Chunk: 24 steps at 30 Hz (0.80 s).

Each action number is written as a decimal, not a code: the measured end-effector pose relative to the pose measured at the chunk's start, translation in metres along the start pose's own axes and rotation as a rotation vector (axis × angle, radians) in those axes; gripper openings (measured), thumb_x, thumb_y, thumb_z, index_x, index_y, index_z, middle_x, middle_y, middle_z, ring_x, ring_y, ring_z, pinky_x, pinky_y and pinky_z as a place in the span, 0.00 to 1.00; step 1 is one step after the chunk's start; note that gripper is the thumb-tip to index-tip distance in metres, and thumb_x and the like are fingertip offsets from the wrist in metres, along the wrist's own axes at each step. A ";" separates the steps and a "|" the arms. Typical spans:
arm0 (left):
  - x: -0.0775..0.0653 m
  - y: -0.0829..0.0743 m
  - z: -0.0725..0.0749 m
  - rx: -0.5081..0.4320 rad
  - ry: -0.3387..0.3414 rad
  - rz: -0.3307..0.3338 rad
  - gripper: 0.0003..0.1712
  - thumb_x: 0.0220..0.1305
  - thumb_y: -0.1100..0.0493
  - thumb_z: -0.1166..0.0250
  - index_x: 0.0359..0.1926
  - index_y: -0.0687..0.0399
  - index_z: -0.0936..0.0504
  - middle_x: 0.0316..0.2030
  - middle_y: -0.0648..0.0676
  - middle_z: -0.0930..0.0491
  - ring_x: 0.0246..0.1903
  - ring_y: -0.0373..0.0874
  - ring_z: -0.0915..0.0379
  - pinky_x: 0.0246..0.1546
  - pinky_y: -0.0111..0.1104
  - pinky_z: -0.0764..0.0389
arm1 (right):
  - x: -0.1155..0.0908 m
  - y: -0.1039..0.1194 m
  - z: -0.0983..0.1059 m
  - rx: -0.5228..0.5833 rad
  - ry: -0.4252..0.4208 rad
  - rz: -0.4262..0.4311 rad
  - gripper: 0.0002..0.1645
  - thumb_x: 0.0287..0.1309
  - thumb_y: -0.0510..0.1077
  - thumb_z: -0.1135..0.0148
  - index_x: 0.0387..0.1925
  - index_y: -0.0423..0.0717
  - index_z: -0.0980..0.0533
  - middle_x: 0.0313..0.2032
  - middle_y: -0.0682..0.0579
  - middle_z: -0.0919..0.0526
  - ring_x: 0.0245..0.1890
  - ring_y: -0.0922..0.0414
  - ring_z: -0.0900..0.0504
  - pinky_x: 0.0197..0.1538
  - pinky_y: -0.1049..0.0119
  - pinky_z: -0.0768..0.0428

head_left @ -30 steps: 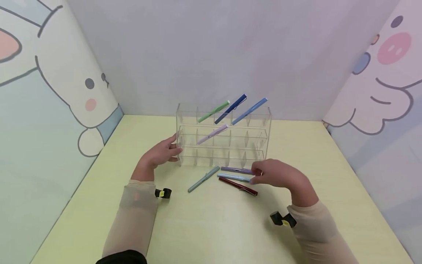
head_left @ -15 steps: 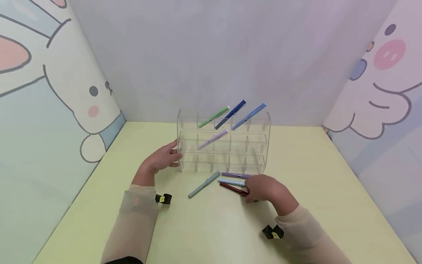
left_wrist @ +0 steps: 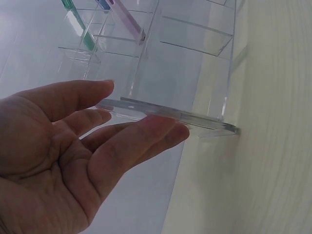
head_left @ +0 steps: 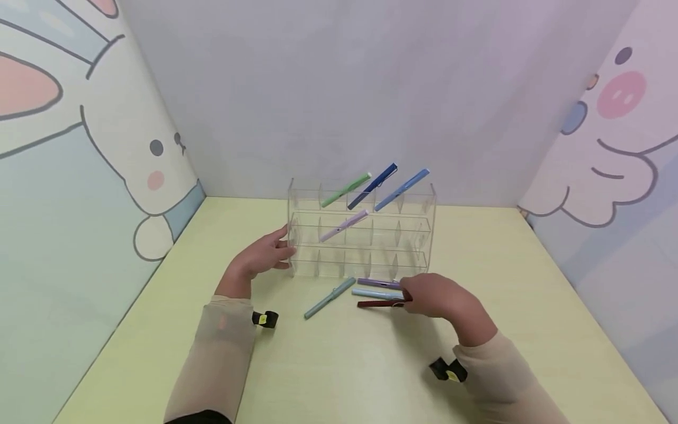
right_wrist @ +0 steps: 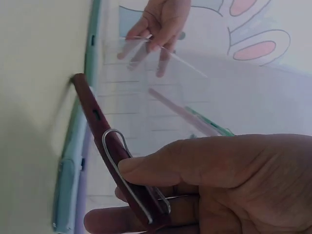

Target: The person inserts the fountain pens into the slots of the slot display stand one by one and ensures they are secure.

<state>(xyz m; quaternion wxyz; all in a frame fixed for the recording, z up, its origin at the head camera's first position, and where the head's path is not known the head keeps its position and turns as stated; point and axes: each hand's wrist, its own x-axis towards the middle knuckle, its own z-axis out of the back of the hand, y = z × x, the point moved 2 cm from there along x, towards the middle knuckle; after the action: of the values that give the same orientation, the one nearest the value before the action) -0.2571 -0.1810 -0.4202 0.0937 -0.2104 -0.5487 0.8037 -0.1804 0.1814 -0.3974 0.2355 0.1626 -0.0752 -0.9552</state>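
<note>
My right hand (head_left: pixel 436 294) pinches a dark red pen (right_wrist: pixel 100 119) near its wire clip, between thumb and fingers. The pen's far end points left, close to the tabletop. Just behind it lie a light blue pen (head_left: pixel 377 293) and a purple pen (head_left: pixel 378 283); a grey-green pen (head_left: pixel 329 298) lies further left. My left hand (head_left: pixel 263 254) holds the left side panel of a clear acrylic rack (left_wrist: pixel 175 114), thumb and fingers about its edge. Green (head_left: pixel 346 189), dark blue (head_left: pixel 372 186) and blue (head_left: pixel 401 189) pens lean in the top tier, a lilac pen (head_left: pixel 343 226) in the middle tier.
The rack's tiers are split by clear dividers (head_left: pixel 371 263). A pale yellow table (head_left: pixel 328 365) carries everything. A plain back wall (head_left: pixel 339 88) and cartoon-printed side walls (head_left: pixel 79 235) enclose it.
My right hand has moved from the purple and light blue pens to the dark red pen, pinched it and turned it more level. My left hand stays at the rack.
</note>
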 end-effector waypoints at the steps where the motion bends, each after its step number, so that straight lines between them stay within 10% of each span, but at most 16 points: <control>1: 0.000 -0.001 0.000 -0.003 0.002 0.000 0.42 0.75 0.58 0.47 0.79 0.36 0.61 0.69 0.68 0.38 0.66 0.63 0.35 0.58 0.48 0.22 | -0.003 -0.001 0.005 0.013 -0.021 0.012 0.11 0.59 0.41 0.37 0.25 0.52 0.30 0.20 0.58 0.29 0.22 0.60 0.34 0.26 0.66 0.36; 24: 0.003 0.000 0.000 0.017 0.003 0.003 0.42 0.75 0.59 0.47 0.79 0.35 0.61 0.68 0.68 0.36 0.65 0.62 0.34 0.57 0.47 0.21 | 0.012 0.006 0.010 0.270 -0.219 0.241 0.06 0.66 0.50 0.38 0.43 0.58 0.25 0.33 0.63 0.18 0.32 0.68 0.22 0.37 0.69 0.21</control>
<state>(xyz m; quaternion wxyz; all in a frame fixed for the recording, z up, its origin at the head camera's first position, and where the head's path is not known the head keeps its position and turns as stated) -0.2597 -0.1797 -0.4207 0.0952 -0.2115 -0.5414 0.8082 -0.1913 0.1707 -0.3905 0.3145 0.0775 -0.2464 -0.9134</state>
